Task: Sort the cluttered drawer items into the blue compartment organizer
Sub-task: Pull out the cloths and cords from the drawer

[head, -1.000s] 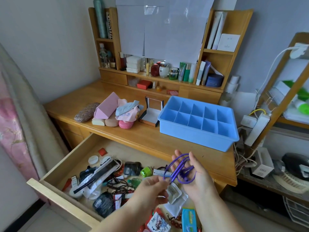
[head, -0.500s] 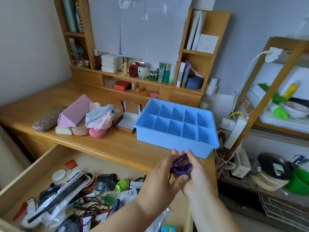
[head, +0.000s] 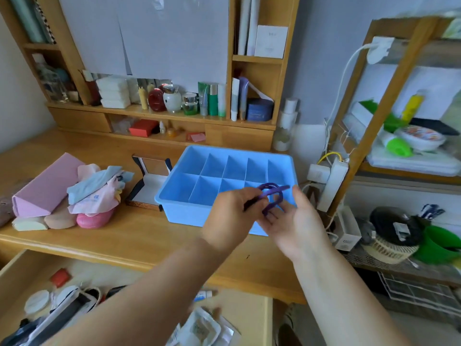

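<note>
The purple cord (head: 272, 196) is pinched by the left hand (head: 229, 216); the right hand (head: 294, 221) lies open. It should be kept coiled and lowered into one blue organizer (head: 179, 196) compartment

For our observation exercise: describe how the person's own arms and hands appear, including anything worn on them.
Both forearms are bare to the frame's lower edge, with no sleeves showing. The left hand and right hand wear no gloves; no rings, watch or bracelet are visible.
</note>
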A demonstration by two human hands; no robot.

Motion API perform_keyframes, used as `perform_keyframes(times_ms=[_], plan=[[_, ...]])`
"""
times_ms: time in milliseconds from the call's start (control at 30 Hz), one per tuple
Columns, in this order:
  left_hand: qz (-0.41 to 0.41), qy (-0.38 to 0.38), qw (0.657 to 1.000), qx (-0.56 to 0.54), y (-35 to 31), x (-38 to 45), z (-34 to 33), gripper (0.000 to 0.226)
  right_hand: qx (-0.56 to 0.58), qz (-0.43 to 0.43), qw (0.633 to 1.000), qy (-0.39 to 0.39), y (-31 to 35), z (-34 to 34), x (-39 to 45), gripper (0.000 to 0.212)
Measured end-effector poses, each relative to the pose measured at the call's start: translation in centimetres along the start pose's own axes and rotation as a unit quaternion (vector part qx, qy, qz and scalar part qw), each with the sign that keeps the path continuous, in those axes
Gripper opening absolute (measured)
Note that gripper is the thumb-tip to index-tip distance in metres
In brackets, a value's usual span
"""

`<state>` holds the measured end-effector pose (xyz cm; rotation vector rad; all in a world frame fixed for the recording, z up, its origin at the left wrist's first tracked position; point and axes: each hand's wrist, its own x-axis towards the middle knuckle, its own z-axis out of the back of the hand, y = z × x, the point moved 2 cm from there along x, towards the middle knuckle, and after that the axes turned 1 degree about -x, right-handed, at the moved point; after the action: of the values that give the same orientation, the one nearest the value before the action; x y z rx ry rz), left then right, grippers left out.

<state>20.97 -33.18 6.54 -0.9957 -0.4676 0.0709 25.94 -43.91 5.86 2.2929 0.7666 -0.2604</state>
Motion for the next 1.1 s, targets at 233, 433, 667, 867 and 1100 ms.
perform_keyframes(times_ms=[233, 433, 667, 867, 1100], plan=[[0.103, 0.102, 0.987, 0.067, 0.6, 6.0, -3.5, 0.022, -0.618, 0.384, 0.673, -0.133, 2.3, 5.2, -0.4, 0.025], [0.030, 0.195, 0.862, 0.467, -0.3, 7.6, -7.5, 0.024, -0.641, 0.453, 0.612, -0.096, 1.9, 6.3, 0.1, 0.019], [0.063, 0.469, 0.793, 0.384, 0.0, 7.6, -8.5, 0.046, -0.768, 0.383, 0.513, -0.005, 3.9, 5.7, 2.0, 0.044], [0.031, 0.309, 0.912, 0.268, 1.4, 5.1, -5.8, 0.037, -0.848, 0.338, 0.407, 0.024, 5.4, 6.1, 3.4, 0.056], [-0.165, 0.184, 0.949, 0.195, 2.4, 2.3, -2.3, 0.025, -0.909, 0.285, 0.294, 0.079, 5.7, 5.8, 4.6, 0.047]])
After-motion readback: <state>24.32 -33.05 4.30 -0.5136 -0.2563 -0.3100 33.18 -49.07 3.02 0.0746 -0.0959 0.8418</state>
